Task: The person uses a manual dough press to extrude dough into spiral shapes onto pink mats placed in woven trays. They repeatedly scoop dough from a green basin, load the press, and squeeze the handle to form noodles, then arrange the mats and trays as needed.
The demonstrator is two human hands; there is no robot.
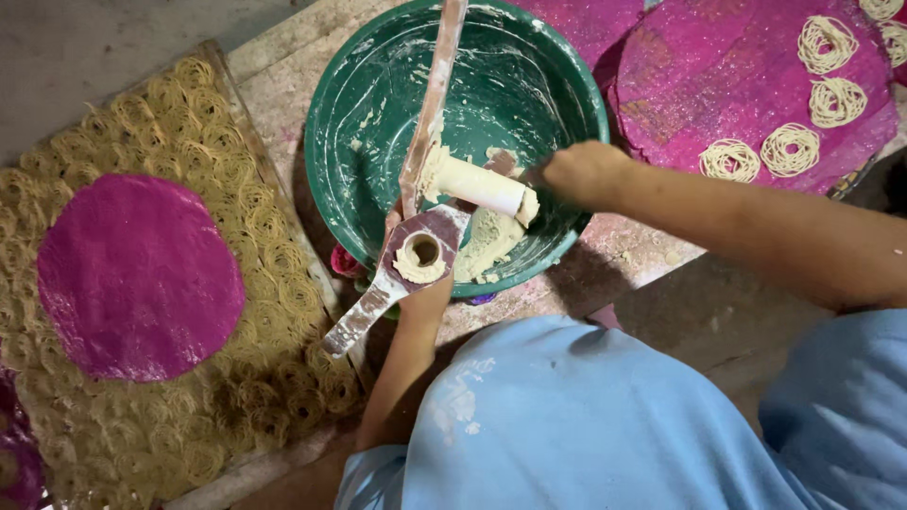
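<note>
dough roll, pale and cylindrical, lies over the green bowl, gripped at one end by the right hand. left hand clasps the wooden press from below, probably around its barrel; fingers are hidden. noodle coils sit on a pink mat nearby.

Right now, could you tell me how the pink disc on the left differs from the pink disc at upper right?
The left disc is bare on top and lies on a mat of coiled noodle spirals. The right disc carries a few pale spirals on its surface and looks rougher and speckled. Both are round, flat and pink.
</note>
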